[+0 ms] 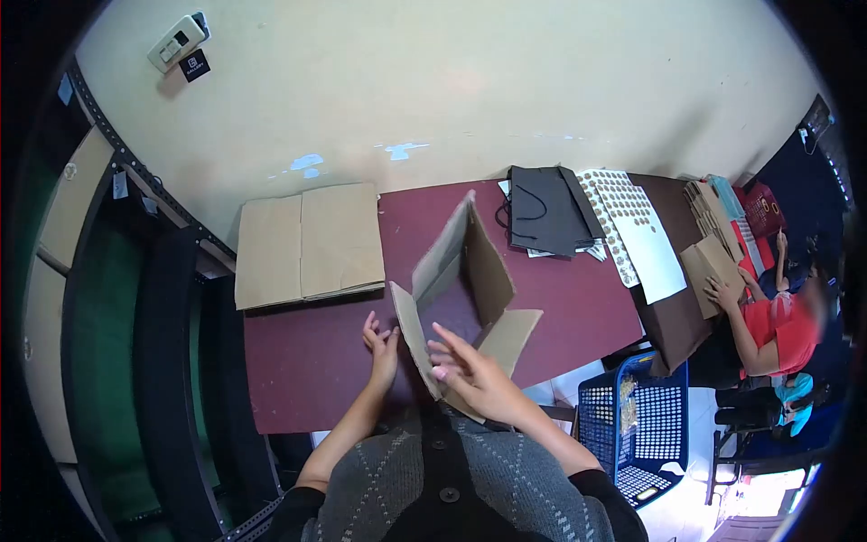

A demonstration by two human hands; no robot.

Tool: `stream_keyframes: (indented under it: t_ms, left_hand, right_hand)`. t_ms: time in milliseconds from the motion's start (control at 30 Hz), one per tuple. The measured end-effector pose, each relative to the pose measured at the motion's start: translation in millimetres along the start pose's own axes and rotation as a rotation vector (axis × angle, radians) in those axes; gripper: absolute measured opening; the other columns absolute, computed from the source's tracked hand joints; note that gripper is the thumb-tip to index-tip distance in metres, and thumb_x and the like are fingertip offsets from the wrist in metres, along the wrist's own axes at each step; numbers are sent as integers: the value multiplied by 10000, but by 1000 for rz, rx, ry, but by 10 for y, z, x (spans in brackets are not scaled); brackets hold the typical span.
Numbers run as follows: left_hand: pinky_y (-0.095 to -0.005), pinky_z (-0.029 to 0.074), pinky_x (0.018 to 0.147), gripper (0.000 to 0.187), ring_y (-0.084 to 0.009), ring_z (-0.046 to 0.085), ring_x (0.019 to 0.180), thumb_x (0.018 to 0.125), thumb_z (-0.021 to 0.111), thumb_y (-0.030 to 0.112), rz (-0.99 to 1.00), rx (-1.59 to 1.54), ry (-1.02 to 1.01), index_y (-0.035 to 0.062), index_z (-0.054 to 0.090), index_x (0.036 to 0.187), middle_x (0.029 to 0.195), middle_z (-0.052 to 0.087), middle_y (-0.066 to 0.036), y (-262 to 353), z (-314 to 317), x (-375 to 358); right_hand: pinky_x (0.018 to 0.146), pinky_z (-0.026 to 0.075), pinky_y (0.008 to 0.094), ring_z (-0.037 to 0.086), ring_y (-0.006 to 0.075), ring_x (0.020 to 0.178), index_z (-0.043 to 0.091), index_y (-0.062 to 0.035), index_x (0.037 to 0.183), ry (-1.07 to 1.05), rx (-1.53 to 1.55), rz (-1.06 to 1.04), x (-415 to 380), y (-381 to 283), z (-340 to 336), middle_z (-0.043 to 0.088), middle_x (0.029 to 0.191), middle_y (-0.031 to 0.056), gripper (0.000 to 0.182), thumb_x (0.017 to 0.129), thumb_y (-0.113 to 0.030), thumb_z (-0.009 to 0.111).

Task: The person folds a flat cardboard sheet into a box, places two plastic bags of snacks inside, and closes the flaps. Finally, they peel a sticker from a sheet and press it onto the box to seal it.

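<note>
An unfolded brown cardboard box (492, 275) stands on the maroon table (307, 370), its walls and flaps raised and the table colour showing through its middle. Just left of its near-left panel is my left hand (384, 350), fingers spread and curved, fingertips close to the cardboard. My right hand (477, 379) reaches over the near side of the box with thumb and fingers apart, overlapping the near panels in this view. Neither hand is closed around anything.
Flattened cardboard boxes (312, 244) lie stacked at the back left. Black paper bags (551, 212) and sticker sheets (637, 226) lie to the right. A blue basket (655, 411) stands off the table's right side. A co-worker in red (772, 330) handles another carton (711, 271).
</note>
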State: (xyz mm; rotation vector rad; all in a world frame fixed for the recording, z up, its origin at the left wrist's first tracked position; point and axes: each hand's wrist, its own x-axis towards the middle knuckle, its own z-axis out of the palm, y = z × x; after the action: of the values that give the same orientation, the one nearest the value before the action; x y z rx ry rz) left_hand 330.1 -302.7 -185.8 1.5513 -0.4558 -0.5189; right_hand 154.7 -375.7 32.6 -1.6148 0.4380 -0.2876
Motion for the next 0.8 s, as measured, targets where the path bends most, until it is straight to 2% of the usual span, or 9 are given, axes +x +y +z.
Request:
stream_keyframes:
  t_ms: [100, 200, 267, 400, 433, 467, 567, 667, 800]
  left_hand:
    - [-381, 341, 987, 595, -252, 358, 1165, 909, 538, 194, -41, -187, -5, 82, 209, 1393, 1352, 217, -181, 514, -178, -160]
    - [-404, 298, 1022, 615, -278, 332, 1202, 902, 531, 269, 165, -129, -62, 25, 220, 1373, 1370, 200, -183, 1009, -214, -356]
    - [-446, 264, 1042, 684, -328, 282, 1247, 859, 578, 337, 519, 147, -165, -2, 243, 1349, 1375, 185, -214, 1180, -196, -440]
    - [-516, 209, 1048, 770, -419, 233, 1257, 796, 618, 521, 807, 429, -296, 61, 312, 1332, 1360, 183, -288, 1253, -102, -482]
    - [-538, 224, 1037, 704, -427, 226, 1255, 787, 591, 591, 814, 450, -303, 119, 421, 1280, 1379, 174, -260, 1242, -74, -493]
    - [-538, 224, 1037, 704, -427, 226, 1255, 787, 591, 591, 817, 451, -304, 119, 421, 1280, 1379, 174, -260, 1272, -58, -487]
    - [-539, 221, 1043, 476, -404, 221, 1253, 778, 615, 579, 749, 544, -349, 177, 627, 1031, 1300, 296, -194, 1320, 19, -479]
    - [-545, 233, 1042, 509, -406, 238, 1240, 783, 591, 600, 790, 582, -291, 154, 608, 1028, 1271, 308, -194, 1288, 88, -482]
    - [-547, 241, 1045, 511, -423, 254, 1239, 793, 585, 592, 799, 564, -210, 129, 591, 1009, 1253, 311, -192, 1290, 173, -375]
  right_hand:
    - [944, 421, 375, 532, 293, 1136, 416, -68, 1346, 205, -278, -196, 94, -84, -292, 538, 1231, 203, 495, 891, -171, 583]
    - [982, 380, 404, 500, 347, 1145, 497, -43, 1269, 535, -709, -335, 258, -164, -727, 544, 1228, 163, 440, 858, -161, 599]
    - [992, 369, 401, 479, 340, 1173, 474, -44, 1291, 626, -744, -277, 392, -161, -921, 554, 1202, 176, 486, 847, -181, 618]
    - [979, 382, 399, 521, 335, 1120, 394, -30, 1355, 496, -582, -109, 646, -12, -1130, 527, 1231, 229, 626, 830, -246, 658]
    - [906, 435, 382, 596, 301, 966, 396, -7, 1350, 482, -603, -141, 684, 61, -1143, 592, 1128, 235, 622, 836, -250, 650]
    - [906, 435, 382, 596, 301, 966, 396, -7, 1350, 484, -602, -143, 708, 130, -1171, 592, 1128, 235, 622, 836, -250, 650]
    - [666, 481, 301, 574, 155, 613, 537, 13, 1231, 395, -306, 103, 709, 223, -1178, 659, 742, 105, 432, 828, -137, 578]
    - [609, 473, 281, 557, 125, 591, 573, 30, 1178, 349, -518, 99, 575, 158, -1221, 639, 699, 97, 389, 808, -86, 553]
    - [575, 485, 254, 588, 116, 619, 576, 38, 1167, 261, -366, 207, 278, 43, -1411, 640, 716, 115, 378, 803, -60, 543]
